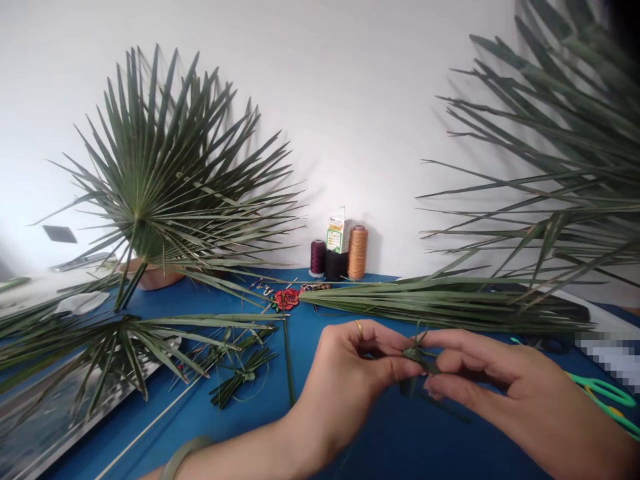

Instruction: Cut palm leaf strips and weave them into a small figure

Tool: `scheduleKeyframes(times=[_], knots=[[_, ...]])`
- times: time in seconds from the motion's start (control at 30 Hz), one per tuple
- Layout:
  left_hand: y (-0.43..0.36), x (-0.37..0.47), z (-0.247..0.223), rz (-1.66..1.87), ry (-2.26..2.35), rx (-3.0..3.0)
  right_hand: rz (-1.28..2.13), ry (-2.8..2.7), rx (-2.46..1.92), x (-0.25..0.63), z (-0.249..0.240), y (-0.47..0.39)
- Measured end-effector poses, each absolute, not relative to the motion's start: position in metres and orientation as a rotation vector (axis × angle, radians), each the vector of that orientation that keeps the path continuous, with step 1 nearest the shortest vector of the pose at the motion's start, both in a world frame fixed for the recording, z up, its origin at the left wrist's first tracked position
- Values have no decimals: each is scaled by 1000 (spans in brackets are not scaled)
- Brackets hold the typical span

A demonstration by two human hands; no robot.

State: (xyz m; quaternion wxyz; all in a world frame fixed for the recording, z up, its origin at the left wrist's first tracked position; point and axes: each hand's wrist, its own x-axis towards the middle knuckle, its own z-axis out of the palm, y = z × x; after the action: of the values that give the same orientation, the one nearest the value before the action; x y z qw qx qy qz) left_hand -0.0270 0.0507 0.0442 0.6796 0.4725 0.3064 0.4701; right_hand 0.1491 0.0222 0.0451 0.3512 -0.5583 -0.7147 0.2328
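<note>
Between my two hands is a small woven piece of green palm leaf [414, 353], with thin strip ends sticking up and trailing below it. My left hand [345, 373] pinches its left side between thumb and fingers. On the other side, my right hand [485, 373] grips the piece with thumb and fingertips. Both hands hover over the blue table [400, 440]. A single leaf strip [289, 363] lies just left of my left hand. Further left rests a bundle of short cut leaf pieces [245, 377]. My fingers cover part of the woven piece.
A big palm fan [150, 167] stands in a bowl [155, 275] at back left; more fronds [560, 147] lean in at right. Long leaf strips [425, 300] lie behind my hands. Thread spools [357, 253], a small carton [337, 235] and a red rose patch [287, 299] sit behind; green-handled scissors [607, 393] lie right.
</note>
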Motion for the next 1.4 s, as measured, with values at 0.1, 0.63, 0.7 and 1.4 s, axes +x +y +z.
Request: scheduleKeyframes(times=[0.1, 0.63, 0.7, 1.4], knots=[[51, -27, 45, 1026, 676, 1002, 551, -1858, -1470, 151, 45, 24], [59, -33, 39, 843, 733, 1272, 747, -1753, -1318, 146, 46, 23], [61, -34, 38, 862, 752, 1335, 769, -1752, -1305, 146, 47, 24], [56, -35, 43, 774, 604, 1217, 1240, -1785, -1226, 154, 56, 23]])
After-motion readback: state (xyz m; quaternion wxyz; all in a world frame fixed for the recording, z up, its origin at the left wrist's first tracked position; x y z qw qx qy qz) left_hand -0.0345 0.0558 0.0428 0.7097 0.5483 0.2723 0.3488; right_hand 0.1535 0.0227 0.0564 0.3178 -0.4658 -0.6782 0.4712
